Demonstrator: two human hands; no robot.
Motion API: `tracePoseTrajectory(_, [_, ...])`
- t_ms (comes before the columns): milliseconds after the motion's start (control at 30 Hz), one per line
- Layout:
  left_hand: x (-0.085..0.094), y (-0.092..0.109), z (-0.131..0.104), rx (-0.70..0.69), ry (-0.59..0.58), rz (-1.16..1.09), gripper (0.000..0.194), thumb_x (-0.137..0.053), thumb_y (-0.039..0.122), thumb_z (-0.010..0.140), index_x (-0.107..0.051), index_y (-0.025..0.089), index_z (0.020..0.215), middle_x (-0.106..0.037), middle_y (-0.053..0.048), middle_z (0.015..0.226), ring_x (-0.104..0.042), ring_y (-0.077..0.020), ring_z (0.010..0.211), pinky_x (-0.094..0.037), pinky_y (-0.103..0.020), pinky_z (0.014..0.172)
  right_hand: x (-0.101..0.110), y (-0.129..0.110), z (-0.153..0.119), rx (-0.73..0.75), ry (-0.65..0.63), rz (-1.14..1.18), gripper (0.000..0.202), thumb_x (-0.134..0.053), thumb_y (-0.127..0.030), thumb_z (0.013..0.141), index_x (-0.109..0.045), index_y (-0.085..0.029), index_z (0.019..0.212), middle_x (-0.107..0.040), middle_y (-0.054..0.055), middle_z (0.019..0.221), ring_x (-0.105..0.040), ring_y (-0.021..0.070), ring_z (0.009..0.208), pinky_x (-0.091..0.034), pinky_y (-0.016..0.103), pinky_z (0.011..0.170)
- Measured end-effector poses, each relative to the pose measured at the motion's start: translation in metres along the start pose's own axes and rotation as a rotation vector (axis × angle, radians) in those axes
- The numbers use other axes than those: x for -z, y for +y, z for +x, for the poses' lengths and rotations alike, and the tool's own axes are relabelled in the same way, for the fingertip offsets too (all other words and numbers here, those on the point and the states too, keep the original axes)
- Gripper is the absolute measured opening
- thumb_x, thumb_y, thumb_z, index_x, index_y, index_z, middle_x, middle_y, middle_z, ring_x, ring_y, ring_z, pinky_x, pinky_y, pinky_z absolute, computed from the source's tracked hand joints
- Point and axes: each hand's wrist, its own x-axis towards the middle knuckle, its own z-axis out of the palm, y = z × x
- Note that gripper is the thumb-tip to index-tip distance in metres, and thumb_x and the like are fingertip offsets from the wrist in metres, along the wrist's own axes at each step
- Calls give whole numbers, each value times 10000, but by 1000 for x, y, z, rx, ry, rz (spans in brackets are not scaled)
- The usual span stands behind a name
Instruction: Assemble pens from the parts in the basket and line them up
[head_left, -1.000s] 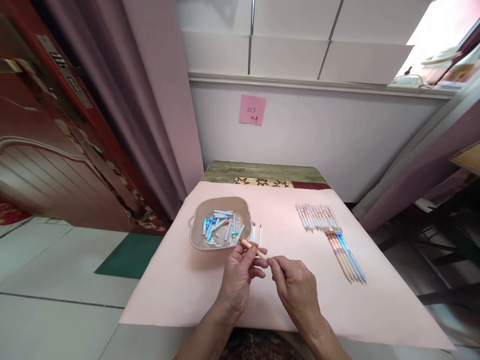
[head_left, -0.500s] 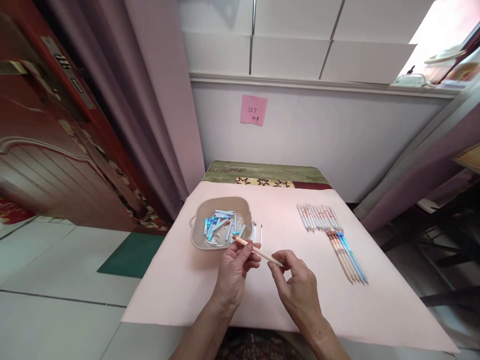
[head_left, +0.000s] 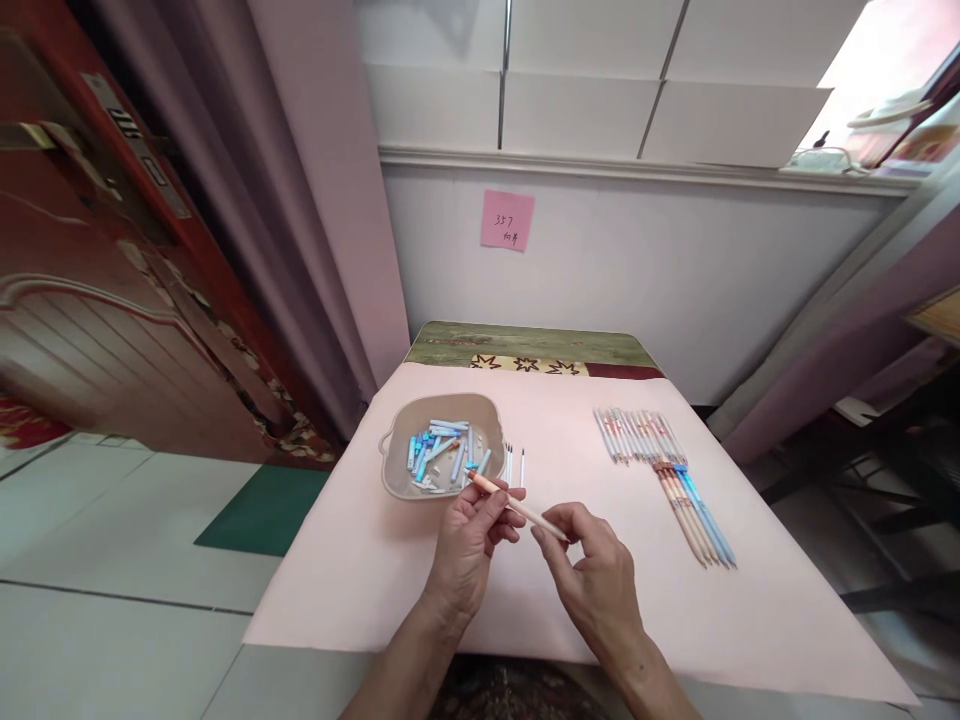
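Note:
A cream pen (head_left: 534, 516) with an orange-brown end slants between my two hands above the pink-covered table. My left hand (head_left: 466, 540) is closed around its upper part, near the orange-brown end. The fingers of my right hand (head_left: 594, 565) pinch the pen's lower tip. Just beyond my left hand stands a beige basin (head_left: 395, 428) holding blue and white pen parts (head_left: 442, 450) and a few brown ones. Several thin white refills (head_left: 523, 466) with dark tips lie beside the basin, partly hidden by my left hand.
To the right, a row of white pens (head_left: 640, 437) lies on the pink table cover (head_left: 360, 560). Below it is a group of cream and blue pens (head_left: 694, 515). A pink note (head_left: 507, 220) sticks to the wall behind. A red-brown door (head_left: 112, 330) stands at left.
The right hand has shifted very slightly left along with the pen's lower end. Both hands keep their hold, and the items on the table stay in place.

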Motion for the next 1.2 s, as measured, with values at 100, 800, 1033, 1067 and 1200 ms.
tracePoseTrajectory(100, [-1, 0, -1, -8, -2, 9, 264, -742, 248, 712, -606, 115, 895, -726, -118, 891, -612, -90, 567, -451, -174, 468, 0, 1, -1, 19, -13, -39, 264, -491, -400, 918, -612, -217, 770, -645, 12, 666, -557, 158, 626, -382, 246, 603])
tracePoseTrajectory(800, [-3, -12, 2, 30, -5, 59, 254, -788, 317, 649, -701, 100, 745, -642, -32, 641, -469, -43, 484, -319, -165, 423, -6, 1, -6, 26, 36, 9, 216, -518, -367, 899, -628, -208, 802, -658, 28, 725, -576, 162, 674, -419, 258, 647])
tracePoseTrajectory(1033, [-10, 2, 1, 32, -109, 139, 252, -761, 350, 672, -692, 127, 768, -689, -67, 803, -487, -52, 475, -251, -179, 390, -4, -3, 0, -346, -379, 668, 493, -329, -552, 936, -605, -177, 777, -581, -9, 512, -530, 124, 417, -419, 229, 476])
tracePoseTrajectory(1067, [-12, 4, 1, 37, -118, 145, 248, -757, 352, 678, -691, 129, 766, -685, -61, 796, -483, -49, 473, -255, -178, 396, -3, -3, 2, -359, -399, 731, 505, -330, -562, 931, -608, -169, 779, -586, -4, 522, -535, 125, 422, -424, 230, 473])
tracePoseTrajectory(1200, [-20, 9, 0, 16, -97, 185, 214, -757, 332, 690, -693, 134, 739, -596, 4, 630, -427, -28, 463, -258, -156, 415, 3, -6, 8, -253, -198, 566, 333, -585, -506, 829, -630, -177, 831, -645, 14, 658, -586, 148, 600, -456, 237, 583])
